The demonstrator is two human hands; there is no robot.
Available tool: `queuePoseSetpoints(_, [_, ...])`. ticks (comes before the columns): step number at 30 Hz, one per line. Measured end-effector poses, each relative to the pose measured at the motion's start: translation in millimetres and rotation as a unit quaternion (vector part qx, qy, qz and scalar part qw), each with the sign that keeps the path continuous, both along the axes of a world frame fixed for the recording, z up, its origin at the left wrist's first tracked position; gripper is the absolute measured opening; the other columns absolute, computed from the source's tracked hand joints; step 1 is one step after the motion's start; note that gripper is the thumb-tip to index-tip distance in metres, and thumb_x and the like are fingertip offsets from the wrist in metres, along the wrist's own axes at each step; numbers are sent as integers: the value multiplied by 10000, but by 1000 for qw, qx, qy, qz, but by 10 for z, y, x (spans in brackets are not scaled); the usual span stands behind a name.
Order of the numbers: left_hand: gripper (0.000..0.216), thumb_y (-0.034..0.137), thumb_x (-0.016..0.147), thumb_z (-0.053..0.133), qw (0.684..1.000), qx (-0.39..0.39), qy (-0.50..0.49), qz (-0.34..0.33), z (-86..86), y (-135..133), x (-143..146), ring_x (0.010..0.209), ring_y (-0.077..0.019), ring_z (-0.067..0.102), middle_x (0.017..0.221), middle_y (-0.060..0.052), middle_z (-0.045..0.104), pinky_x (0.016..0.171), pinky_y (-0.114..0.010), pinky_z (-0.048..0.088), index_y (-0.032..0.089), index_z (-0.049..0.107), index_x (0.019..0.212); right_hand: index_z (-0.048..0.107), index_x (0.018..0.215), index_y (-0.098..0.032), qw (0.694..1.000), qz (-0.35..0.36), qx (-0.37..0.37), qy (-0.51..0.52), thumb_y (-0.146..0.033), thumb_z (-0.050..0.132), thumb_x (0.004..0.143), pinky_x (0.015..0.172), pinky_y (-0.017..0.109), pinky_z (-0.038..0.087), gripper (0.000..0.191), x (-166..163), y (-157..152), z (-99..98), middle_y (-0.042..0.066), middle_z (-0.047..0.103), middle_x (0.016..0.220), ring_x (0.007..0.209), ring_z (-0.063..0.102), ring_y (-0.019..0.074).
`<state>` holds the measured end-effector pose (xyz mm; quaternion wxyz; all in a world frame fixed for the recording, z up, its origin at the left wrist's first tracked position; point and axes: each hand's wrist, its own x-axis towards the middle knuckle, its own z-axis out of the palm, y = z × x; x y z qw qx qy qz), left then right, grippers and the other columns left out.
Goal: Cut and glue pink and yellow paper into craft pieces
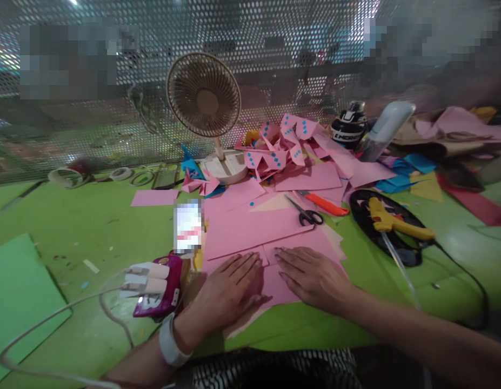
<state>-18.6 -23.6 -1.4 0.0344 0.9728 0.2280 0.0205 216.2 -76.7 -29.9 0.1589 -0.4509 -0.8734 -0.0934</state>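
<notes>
Pink paper sheets (pixel 250 227) lie stacked on the green table in front of me. My left hand (pixel 234 283) rests flat on the near part of the pink paper, fingers stretched out, with a white band on its wrist. Opposite it, my right hand (pixel 313 275) also lies flat on the pink paper, its fingertips a short way from the left ones. Black-handled scissors (pixel 309 216) and an orange utility knife (pixel 326 204) sit just beyond, on the paper. Neither hand grips anything.
A yellow glue gun (pixel 396 221) lies on a black tray (pixel 408 256) at right. A fan (pixel 205 102), folded pink pieces (pixel 282 146) and a black container (pixel 349 129) stand behind. At left are a phone (pixel 188 227), a purple power strip (pixel 169 292) with plugs, and green paper (pixel 23 302).
</notes>
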Motion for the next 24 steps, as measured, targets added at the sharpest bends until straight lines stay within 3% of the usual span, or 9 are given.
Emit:
queuePoseSetpoints(16, [535,455,908,354,1000,-2,5,-3,9,15,11,1246,-243,410,1336,-130,467,1026,-414,365,109,408,1313,535,1220,-105,1000,0,-2,-12,-262,421,897,941,388,443,377,6,3,-44,96,532,1287,1130,518,227])
queuePoseSetpoints(24, [559,453,909,354,1000,8,7,-5,-14,28,-10,1273,-235,371,1376,-117,418,1029,-411,365,125,337,1361,529,1226,-110,1000,-3,-12,-11,-263,401,906,945,380,442,377,2,-3,-43,89,526,1295,1146,508,214])
